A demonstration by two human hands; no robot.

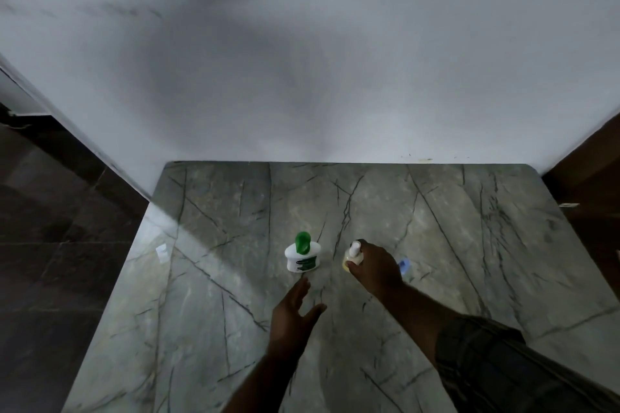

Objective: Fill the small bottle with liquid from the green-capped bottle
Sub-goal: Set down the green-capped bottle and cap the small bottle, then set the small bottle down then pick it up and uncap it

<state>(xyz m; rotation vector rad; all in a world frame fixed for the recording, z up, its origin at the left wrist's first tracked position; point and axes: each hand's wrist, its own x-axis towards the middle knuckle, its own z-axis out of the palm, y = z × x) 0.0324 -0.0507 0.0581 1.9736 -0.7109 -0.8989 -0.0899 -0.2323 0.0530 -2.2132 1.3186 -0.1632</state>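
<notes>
**Left hand (292,312) open, right hand (375,270) on the small bottle (353,253)**

My right fingers (367,248) curl round the small bottle, steadying it upright on the desk (469,245) for filling. My left holds nothing, spread just short of the green-capped bottle (302,256) standing beside it. A blue object (404,265) lies behind, out of the way.

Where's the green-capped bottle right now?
In the head view, the green-capped bottle stands on the marble table, just beyond the left hand and left of the small bottle.

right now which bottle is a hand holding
The small yellowish bottle, gripped by the right hand; the green-capped bottle stands free, left hand open near it.
</notes>
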